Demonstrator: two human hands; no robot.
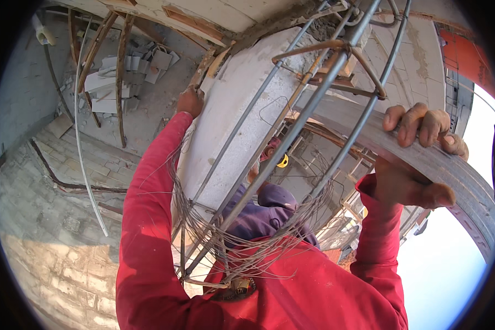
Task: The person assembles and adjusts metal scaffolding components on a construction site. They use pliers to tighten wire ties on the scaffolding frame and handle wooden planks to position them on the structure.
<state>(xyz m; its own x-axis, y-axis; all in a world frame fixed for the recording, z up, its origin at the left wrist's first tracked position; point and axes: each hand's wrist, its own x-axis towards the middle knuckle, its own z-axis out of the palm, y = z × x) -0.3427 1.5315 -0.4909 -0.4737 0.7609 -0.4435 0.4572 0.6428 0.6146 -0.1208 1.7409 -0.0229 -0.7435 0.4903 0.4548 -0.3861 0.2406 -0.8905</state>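
Note:
My right hand grips a long grey plank, with the fingers over its upper edge and the thumb along the lower side. At the far left edge of the pale concrete beam, my left hand is closed round the lower end of a narrow wooden strip; its fingers are partly hidden. Between my arms rises a cage of steel rebar with bent rusty ties. A tangled bundle of thin binding wire loops about the lower rebar, before my red shirt.
Wooden props stand at the upper left beside a heap of broken white slabs. A pale pole leans nearby. Below, past the rebar, are purple cloth and a yellow rounded object. A brick wall fills the lower left.

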